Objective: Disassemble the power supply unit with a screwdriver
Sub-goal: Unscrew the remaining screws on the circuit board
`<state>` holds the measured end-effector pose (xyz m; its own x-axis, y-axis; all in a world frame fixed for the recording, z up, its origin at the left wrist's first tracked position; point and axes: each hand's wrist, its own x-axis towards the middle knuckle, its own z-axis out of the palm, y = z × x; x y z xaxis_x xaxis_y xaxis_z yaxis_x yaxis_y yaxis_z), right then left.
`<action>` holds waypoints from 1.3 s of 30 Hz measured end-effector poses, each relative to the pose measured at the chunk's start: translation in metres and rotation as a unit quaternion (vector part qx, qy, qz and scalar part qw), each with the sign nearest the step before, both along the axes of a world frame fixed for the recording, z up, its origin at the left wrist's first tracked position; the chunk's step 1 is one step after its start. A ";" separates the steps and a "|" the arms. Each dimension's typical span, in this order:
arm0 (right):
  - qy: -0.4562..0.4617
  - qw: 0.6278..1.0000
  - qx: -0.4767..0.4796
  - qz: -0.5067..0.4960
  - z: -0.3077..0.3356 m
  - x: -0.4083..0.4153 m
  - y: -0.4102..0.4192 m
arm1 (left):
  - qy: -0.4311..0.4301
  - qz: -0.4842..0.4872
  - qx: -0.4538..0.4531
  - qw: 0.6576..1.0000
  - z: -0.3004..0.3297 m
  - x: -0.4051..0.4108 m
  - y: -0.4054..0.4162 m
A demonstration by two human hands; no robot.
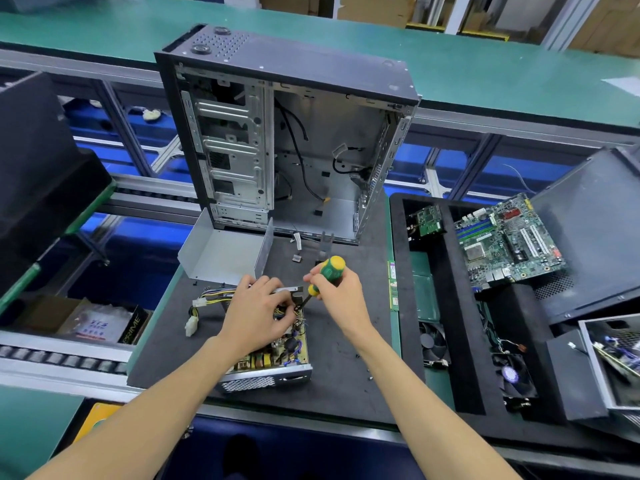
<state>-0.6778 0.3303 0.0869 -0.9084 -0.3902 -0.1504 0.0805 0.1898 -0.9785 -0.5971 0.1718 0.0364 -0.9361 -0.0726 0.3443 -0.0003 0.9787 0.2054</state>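
The right hand (334,289) has its fingers curled round the green-and-yellow-handled screwdriver (327,275), tip down in the opened grey metal power supply unit (273,344) on the dark counter mat (339,382). The left hand (258,315) lies on its circuit board, fingers bent among the wires; what they pinch is hidden. A tilted tip could slip off the screw and gouge a component.

The left hand (258,311) covers much of the power supply unit (277,351) at lower centre, hiding the screwdriver (325,277) tip among the wires. At the right edge, a metal box (613,362) is blurred and cut off. Small specks on the counter (339,386) are too small to identify.
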 end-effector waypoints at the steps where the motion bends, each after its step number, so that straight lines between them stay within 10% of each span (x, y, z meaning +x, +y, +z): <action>1: 0.000 1.000 -0.011 -0.011 0.000 0.000 0.002 | -0.001 0.000 0.003 1.000 0.000 0.000 0.000; 29: -0.202 0.902 -0.293 -0.245 0.020 -0.020 0.030 | -0.032 -0.034 0.259 0.965 0.053 0.001 0.023; 39: -0.233 0.897 -0.266 -0.264 0.010 -0.040 0.071 | -0.105 -0.006 0.482 0.870 0.067 -0.021 0.050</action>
<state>-0.7182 0.4016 0.0968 -0.8743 -0.0528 -0.4824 0.4458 -0.4801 -0.7555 -0.6178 0.2222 0.1035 -0.9736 -0.2228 -0.0494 -0.1276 0.3516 0.9274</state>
